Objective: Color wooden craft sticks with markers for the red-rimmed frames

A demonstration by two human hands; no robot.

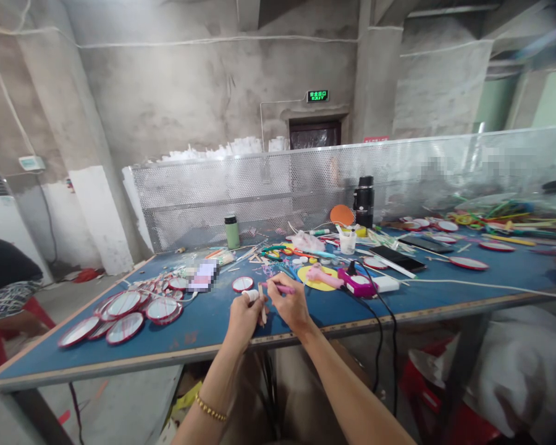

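At the near edge of the blue-topped worktable (204, 324), both hands are held just above the surface, close together.

- Left hand (241, 318): fingers are curled shut round a small white rounded piece (251, 295). A pale slim stick (262, 311) appears to be trapped beneath it. The piece is kept upright, apparently to present it to the other hand.
- Right hand (291, 304): thumb and forefinger are pinched on a thin pink stick (282, 288), and the remaining fingers are folded. The hold looks suited to fine work.
- Round red-rimmed mirror discs (125, 308) are heaped to the left, probably to be within reach.
- A pink gun-shaped tool (325, 276) is laid on a yellow paper disc (306, 279).
- Writing: a green lit sign (317, 96) is marked "EXIT" under Chinese characters. No brand can be read on the black flask (364, 201) or the green bottle (232, 232).
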